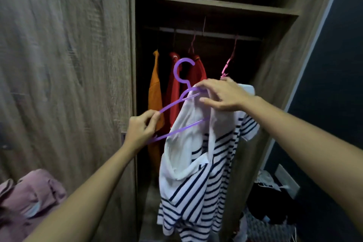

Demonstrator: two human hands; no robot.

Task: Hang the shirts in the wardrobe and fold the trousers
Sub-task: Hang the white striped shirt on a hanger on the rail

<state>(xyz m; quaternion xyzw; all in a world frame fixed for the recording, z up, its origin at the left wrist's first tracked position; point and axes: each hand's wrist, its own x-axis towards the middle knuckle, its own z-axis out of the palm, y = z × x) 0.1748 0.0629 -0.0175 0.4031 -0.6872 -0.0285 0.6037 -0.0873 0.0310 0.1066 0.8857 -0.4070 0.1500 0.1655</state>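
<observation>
A white shirt with navy stripes (pixel 198 179) hangs in front of the open wardrobe (pixel 216 4), partly threaded onto a purple plastic hanger (pixel 177 102). My left hand (pixel 142 128) pinches the hanger's left end. My right hand (pixel 222 93) grips the shirt's collar at the hanger's right shoulder. The hanger's right half is hidden inside the shirt. Its hook points up, below the rail (pixel 208 32).
On the rail hang an orange garment (pixel 155 92), two red garments (pixel 173 92) and a bare pink hanger (pixel 228 61). A pink garment (pixel 29 198) lies at lower left. Dark clothes are piled at lower right (pixel 269 214). The wardrobe's shut door (pixel 64 65) fills the left.
</observation>
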